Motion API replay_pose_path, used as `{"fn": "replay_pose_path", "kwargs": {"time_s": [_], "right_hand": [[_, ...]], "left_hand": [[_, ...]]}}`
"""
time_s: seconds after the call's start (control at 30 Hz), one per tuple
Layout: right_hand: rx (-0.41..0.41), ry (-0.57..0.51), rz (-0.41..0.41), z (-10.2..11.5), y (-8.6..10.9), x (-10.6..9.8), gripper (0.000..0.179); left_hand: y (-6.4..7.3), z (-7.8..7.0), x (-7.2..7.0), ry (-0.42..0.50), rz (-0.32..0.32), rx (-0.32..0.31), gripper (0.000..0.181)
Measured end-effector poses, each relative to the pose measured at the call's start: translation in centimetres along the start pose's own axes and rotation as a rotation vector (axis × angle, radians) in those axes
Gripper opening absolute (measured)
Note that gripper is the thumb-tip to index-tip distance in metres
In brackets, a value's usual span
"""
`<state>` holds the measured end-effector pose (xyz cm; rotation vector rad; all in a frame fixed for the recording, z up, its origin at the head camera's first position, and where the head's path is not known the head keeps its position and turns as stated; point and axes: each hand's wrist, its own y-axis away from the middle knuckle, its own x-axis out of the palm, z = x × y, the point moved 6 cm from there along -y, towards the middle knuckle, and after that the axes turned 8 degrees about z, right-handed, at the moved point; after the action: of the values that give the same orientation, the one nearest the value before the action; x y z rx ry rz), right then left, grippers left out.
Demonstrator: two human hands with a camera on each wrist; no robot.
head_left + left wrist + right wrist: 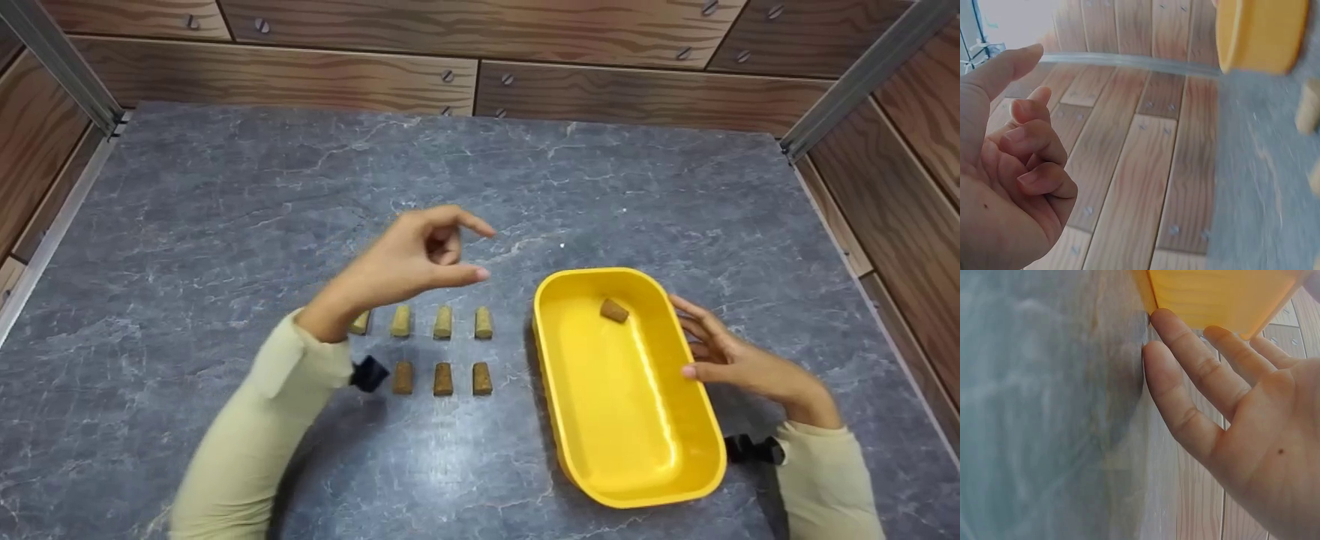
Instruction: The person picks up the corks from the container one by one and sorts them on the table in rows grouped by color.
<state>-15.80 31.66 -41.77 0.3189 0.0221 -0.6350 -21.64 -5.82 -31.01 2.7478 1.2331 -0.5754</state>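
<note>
My left hand point(409, 259) hovers over the table, thumb and index finger stretched apart with nothing between them. Its other fingers curl toward the palm in the left wrist view. Below it stand a row of pale cork stoppers point(442, 322), one partly covered by the wrist, and a row of brown cork stoppers point(443, 379). To the right is a yellow tub point(559, 382) with one brown cork stopper point(614, 310) lying inside at its far end. My right hand point(739, 367) rests against the tub's right side, thumb at the rim, fingers loosely extended along the outer wall.
Everything stands on a grey marbled tabletop point(247, 195). Wood-patterned panels point(360, 79) border it at the back and sides, with metal posts point(855, 82) at the far corners. Black wrist straps point(369, 373) sit on both sleeves.
</note>
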Motion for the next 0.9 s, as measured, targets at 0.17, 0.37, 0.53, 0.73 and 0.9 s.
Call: {"fn": "replay_pose_path", "kwargs": {"time_s": [0.17, 0.37, 0.53, 0.73, 0.9], "right_hand": [[0.005, 0.002, 0.003, 0.0, 0.0, -0.1, 0.082], [0.022, 0.012, -0.007, 0.0, 0.0, -0.2, 0.082], [0.019, 0.012, -0.003, 0.1, -0.2, -0.2, 0.081], [0.007, -0.010, 0.022, 0.0, -0.2, 0.0, 0.081], [0.001, -0.017, 0.022, -0.1, -0.1, 0.0, 0.081]], "left_hand": [[-2.1, -0.6, 1.9, 0.049, 0.045, 0.075, 0.040], [-5.5, -0.4, 4.0, 0.077, 0.091, 0.105, 0.041], [-8.1, 0.3, 5.7, 0.094, 0.134, 0.066, 0.041], [-10.6, 1.1, 8.0, 0.063, 0.178, 0.024, 0.041], [-12.0, 1.7, 9.7, 0.026, 0.195, -0.001, 0.042]]}}
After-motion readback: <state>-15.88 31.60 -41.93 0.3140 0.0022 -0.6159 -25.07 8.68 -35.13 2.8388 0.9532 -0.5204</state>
